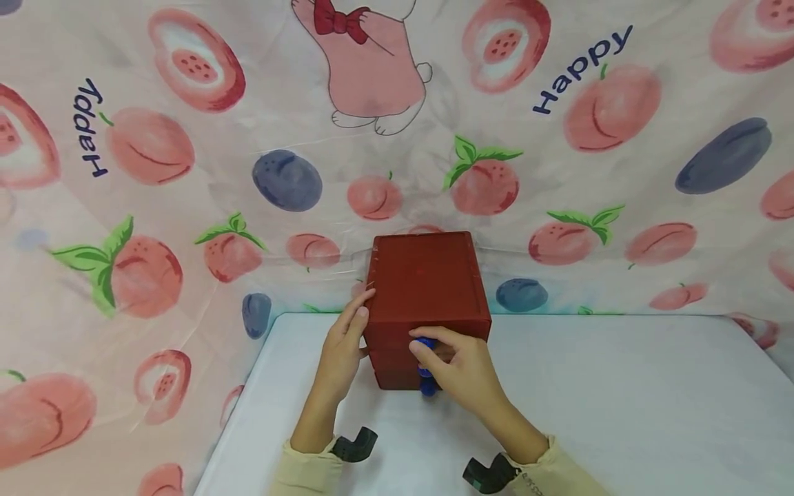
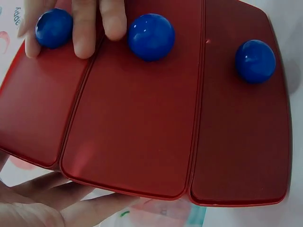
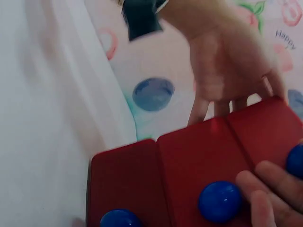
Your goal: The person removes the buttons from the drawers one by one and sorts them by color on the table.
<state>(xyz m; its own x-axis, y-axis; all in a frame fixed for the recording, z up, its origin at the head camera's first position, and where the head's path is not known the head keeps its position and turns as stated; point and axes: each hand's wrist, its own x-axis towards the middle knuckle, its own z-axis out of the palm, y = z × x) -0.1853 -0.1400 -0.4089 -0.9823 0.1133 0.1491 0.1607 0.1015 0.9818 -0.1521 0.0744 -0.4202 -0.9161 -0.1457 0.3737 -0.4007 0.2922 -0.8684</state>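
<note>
A dark red box of three stacked drawers (image 1: 428, 279) stands on the table, each drawer front bearing a round blue knob. My right hand (image 1: 468, 368) is at the front, thumb and fingers pinching the top knob (image 2: 54, 28). Other fingers of that hand lie against the drawer fronts close to the middle knob (image 2: 151, 37). The bottom knob (image 2: 255, 61) is untouched. Against the box's left side rests my left hand (image 1: 338, 351), its fingers extended along the wall and partly hidden behind it. All three drawers look closed.
The white table (image 1: 589, 399) extends to both sides of the box. Behind it hangs a cloth (image 1: 397, 165) printed with peaches and other fruit, close to the box's back. Dark wrist-worn devices (image 1: 355, 445) sit at both cuffs.
</note>
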